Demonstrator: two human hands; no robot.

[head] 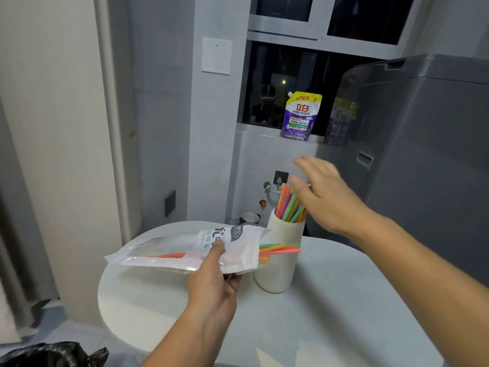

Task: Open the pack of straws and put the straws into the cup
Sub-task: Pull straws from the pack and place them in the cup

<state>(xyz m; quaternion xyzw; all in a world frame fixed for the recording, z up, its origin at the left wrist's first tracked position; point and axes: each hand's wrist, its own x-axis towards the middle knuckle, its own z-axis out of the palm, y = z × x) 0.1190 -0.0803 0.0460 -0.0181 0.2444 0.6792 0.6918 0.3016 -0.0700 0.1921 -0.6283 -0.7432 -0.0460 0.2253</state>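
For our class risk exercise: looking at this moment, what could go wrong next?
1. Loose coloured straws jut from the open end of the white plastic pack in the left hand; they might slide out.
2. The open right hand hovers by the straws in the tall ribbed cream cup; a knock could tip it.

Two bare forearms reach in from the bottom edge, with no sleeve, watch or ring visible on either. The left hand (211,284) shows short-trimmed nails on its fingers (217,249). The right hand (321,193) is motion-blurred; fine hair shows along its forearm.
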